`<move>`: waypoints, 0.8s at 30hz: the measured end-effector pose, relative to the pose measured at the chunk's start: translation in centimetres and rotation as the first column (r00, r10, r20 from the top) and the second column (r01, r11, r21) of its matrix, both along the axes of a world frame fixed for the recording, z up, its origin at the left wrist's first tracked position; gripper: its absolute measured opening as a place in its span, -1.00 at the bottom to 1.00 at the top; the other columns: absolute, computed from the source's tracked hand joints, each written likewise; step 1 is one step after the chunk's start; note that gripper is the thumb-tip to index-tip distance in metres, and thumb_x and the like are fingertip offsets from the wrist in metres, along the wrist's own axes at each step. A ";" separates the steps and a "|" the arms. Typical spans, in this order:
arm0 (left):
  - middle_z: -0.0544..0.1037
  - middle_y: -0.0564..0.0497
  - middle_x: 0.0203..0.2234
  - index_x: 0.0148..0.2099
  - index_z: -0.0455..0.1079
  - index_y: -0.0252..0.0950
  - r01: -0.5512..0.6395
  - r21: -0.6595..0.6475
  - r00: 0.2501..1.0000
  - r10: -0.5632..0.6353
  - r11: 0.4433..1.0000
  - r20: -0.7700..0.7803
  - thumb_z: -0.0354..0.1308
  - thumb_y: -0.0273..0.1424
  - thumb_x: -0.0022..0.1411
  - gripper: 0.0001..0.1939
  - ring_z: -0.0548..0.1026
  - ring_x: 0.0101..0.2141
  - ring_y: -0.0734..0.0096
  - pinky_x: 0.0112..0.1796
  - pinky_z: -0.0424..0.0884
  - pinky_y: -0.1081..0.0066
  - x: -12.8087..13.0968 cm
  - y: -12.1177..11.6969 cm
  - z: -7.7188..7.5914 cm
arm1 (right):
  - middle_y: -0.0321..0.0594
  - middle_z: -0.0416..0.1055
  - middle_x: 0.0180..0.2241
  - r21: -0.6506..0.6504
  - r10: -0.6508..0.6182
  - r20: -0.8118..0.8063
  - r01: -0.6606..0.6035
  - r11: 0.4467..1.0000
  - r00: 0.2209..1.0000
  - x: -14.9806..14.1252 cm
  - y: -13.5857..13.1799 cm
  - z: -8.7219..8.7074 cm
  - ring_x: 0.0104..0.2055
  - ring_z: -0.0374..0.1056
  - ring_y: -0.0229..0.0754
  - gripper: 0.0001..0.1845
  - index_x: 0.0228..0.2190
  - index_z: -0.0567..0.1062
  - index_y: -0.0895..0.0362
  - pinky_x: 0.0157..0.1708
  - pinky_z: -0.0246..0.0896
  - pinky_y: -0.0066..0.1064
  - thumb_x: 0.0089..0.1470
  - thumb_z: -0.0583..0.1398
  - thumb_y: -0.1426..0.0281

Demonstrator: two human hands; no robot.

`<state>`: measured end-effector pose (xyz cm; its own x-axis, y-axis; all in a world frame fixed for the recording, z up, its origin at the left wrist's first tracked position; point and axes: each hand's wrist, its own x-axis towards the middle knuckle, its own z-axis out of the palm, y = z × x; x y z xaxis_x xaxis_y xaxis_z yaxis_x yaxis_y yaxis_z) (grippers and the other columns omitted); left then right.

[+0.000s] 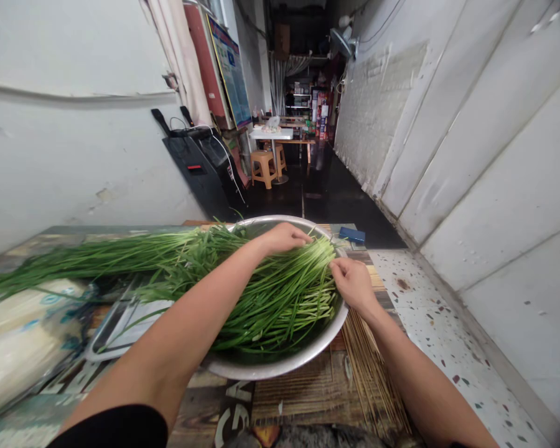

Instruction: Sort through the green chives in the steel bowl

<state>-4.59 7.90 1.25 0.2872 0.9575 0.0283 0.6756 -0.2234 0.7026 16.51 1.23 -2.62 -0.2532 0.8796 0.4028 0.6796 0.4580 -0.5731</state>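
A wide metal basin [280, 372] stands on the table, heaped with long garlic chives [270, 305]. Their pale cut ends point right, toward the rim. My left hand [285, 238] reaches across the heap, its fingers closed at the pale ends on the far side; the fingertips are partly hidden among the stalks. At the basin's right rim, my right hand [353, 283] is closed in a pinch against the pale ends. Another bunch of chives [98, 255] stretches left over the table.
Thin wooden skewers [371, 373] lie right of the basin, beneath my right forearm. Beyond the rim is a small blue box-like object [352, 234]. A plastic-wrapped pale package [32, 336] and a tray [96, 348] are at left. Farther back are a white table [271, 134] and stools [263, 168].
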 end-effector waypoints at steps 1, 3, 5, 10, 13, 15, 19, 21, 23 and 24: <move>0.61 0.01 -0.28 -0.19 0.55 -0.28 -0.076 0.031 0.996 0.077 0.997 -0.052 0.15 -0.45 0.04 -0.73 0.52 -0.25 0.37 -0.16 0.34 0.49 -0.3 0.5 0.2 | -0.32 0.25 -0.68 -0.002 0.003 0.002 -0.003 1.000 1.000 0.0 0.0 0.0 -0.54 0.20 -0.28 -0.67 -0.68 0.32 0.12 -0.43 -0.02 -0.48 0.07 0.00 0.38; 0.61 -0.03 -0.30 -0.23 0.57 -0.31 -0.215 0.124 0.963 0.231 0.969 -0.135 0.15 -0.43 0.04 -0.76 0.51 -0.26 0.32 -0.20 0.34 0.47 -0.7 1.5 0.3 | -0.33 0.25 -0.67 -0.004 0.002 0.004 -0.002 1.000 1.000 0.0 0.0 0.0 -0.54 0.20 -0.28 -0.66 -0.68 0.32 0.12 -0.43 -0.02 -0.48 0.07 0.00 0.37; 0.61 -0.06 -0.35 -0.29 0.58 -0.32 -0.243 0.146 0.941 0.270 0.959 -0.205 0.15 -0.38 0.04 -0.78 0.51 -0.31 0.29 -0.24 0.34 0.45 -0.5 2.4 -0.3 | -0.32 0.27 -0.67 -0.003 0.001 0.006 -0.001 1.000 1.000 0.0 0.0 0.1 -0.54 0.20 -0.28 -0.67 -0.68 0.32 0.12 -0.43 -0.02 -0.48 0.07 0.00 0.37; 0.60 -0.01 -0.42 -0.27 0.58 -0.29 -0.197 0.079 0.961 0.208 0.977 -0.181 0.15 -0.34 0.05 -0.76 0.48 -0.40 0.36 -0.33 0.32 0.45 0.9 3.2 -2.7 | -0.32 0.28 -0.66 -0.008 0.000 0.003 0.000 1.000 1.000 0.0 -0.1 0.2 -0.54 0.20 -0.28 -0.67 -0.68 0.34 0.12 -0.44 -0.01 -0.48 0.07 0.01 0.37; 0.60 -0.01 -0.42 -0.30 0.57 -0.30 -0.225 0.105 0.961 0.238 0.969 -0.140 0.14 -0.35 0.05 -0.78 0.47 -0.42 0.39 -0.34 0.31 0.46 1.1 3.1 -3.3 | -0.32 0.28 -0.66 -0.009 -0.008 0.004 0.008 1.000 1.000 -0.1 -0.2 0.3 -0.55 0.20 -0.28 -0.67 -0.68 0.34 0.12 -0.44 -0.01 -0.48 0.07 0.01 0.38; 0.60 -0.02 -0.42 -0.31 0.57 -0.31 -0.182 0.117 0.967 0.199 0.976 -0.158 0.13 -0.35 0.06 -0.77 0.47 -0.41 0.39 -0.33 0.31 0.46 0.9 3.0 -3.2 | -0.32 0.29 -0.66 -0.010 -0.017 0.011 0.017 1.000 1.000 -0.1 -0.3 0.3 -0.54 0.19 -0.28 -0.67 -0.67 0.35 0.12 -0.43 -0.01 -0.48 0.07 0.01 0.38; 0.60 -0.03 -0.37 -0.28 0.57 -0.28 0.014 0.099 0.961 0.014 0.995 -0.278 0.14 -0.36 0.04 -0.77 0.48 -0.35 0.37 -0.26 0.31 0.47 0.2 2.6 -2.7 | -0.32 0.28 -0.66 0.000 -0.016 0.028 0.016 1.000 0.999 -0.1 -0.1 0.2 -0.54 0.19 -0.29 -0.66 -0.67 0.35 0.13 -0.43 -0.03 -0.47 0.07 0.01 0.38; 0.59 -0.03 -0.34 -0.27 0.58 -0.25 0.091 0.119 0.940 -0.046 0.989 -0.338 0.16 -0.40 0.00 -0.77 0.48 -0.29 0.34 -0.20 0.29 0.48 0.0 2.4 -2.6 | -0.33 0.29 -0.67 0.011 -0.012 0.040 0.011 1.000 0.999 0.0 -0.1 0.1 -0.55 0.18 -0.30 -0.67 -0.66 0.37 0.13 -0.40 -0.03 -0.47 0.07 0.01 0.38; 0.59 -0.03 -0.33 -0.26 0.58 -0.22 0.118 0.144 0.927 -0.057 0.983 -0.372 0.17 -0.41 -0.03 -0.76 0.47 -0.25 0.32 -0.17 0.28 0.48 0.1 2.3 -2.5 | -0.34 0.30 -0.67 0.026 -0.014 0.070 0.012 1.000 0.997 0.2 -0.3 0.3 -0.55 0.17 -0.30 -0.68 -0.64 0.39 0.13 -0.36 -0.03 -0.45 0.07 0.01 0.39; 0.59 -0.04 -0.33 -0.26 0.58 -0.21 0.109 0.157 0.924 -0.042 0.982 -0.380 0.18 -0.40 -0.03 -0.76 0.47 -0.25 0.31 -0.17 0.28 0.48 0.2 2.3 -2.5 | -0.34 0.30 -0.66 0.035 -0.018 0.088 0.015 0.999 0.996 0.2 -0.5 0.4 -0.55 0.17 -0.30 -0.69 -0.63 0.40 0.13 -0.33 -0.03 -0.44 0.07 0.01 0.39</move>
